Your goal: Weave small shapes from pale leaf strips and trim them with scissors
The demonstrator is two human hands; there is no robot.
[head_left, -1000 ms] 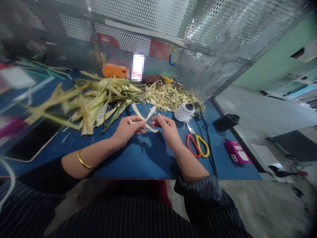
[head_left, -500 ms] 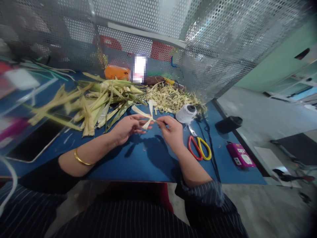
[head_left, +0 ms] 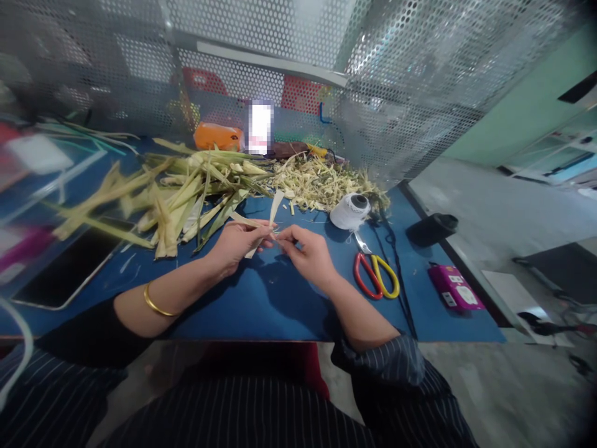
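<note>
Pale corn husk strips point(head_left: 276, 205), joined at a narrow middle, spread out from between my hands above the blue table. My left hand point(head_left: 240, 246) pinches them near the joint, thumb against fingers. My right hand point(head_left: 303, 249) is closed at the same joint, its fingertips touching the narrow end; the exact grip is partly hidden. A fine white thread seems to run from the thread spool point(head_left: 347, 213) towards my hands. Right of my right hand lie scissors point(head_left: 375, 274) with one red and one yellow handle.
Behind my hands are a pile of long husks point(head_left: 200, 180) and a heap of shredded husk point(head_left: 317, 180). A dark phone point(head_left: 69, 264) lies left. A black cylinder point(head_left: 431, 230) and a pink box point(head_left: 454, 287) are right. A perforated metal screen point(head_left: 261, 37) stands behind.
My right hand has moved left, up against my left hand. My left fingers have closed from a spread pose onto the husk strips, which have shifted left and tilted.
</note>
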